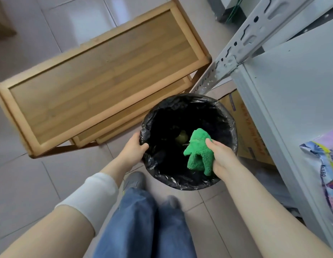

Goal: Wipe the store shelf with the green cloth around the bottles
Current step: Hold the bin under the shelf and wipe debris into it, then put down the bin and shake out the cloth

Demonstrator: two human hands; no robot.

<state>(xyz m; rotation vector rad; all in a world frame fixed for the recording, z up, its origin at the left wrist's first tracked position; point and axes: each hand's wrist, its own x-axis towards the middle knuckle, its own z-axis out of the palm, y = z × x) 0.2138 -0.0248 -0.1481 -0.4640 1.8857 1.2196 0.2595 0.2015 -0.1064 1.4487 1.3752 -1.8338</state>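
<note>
Two hands over a black-lined bin, right grip clenched on green cloth — bunched leftward, left grip grasping rim

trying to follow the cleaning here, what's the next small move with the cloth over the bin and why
Probably give the green cloth a short shake over the bin. The right hand holds it bunched above the black-lined opening while the left hand grips the rim, so loosened dust should fall inside. The white shelf stands just to the right, and no bottles are in view.
</note>
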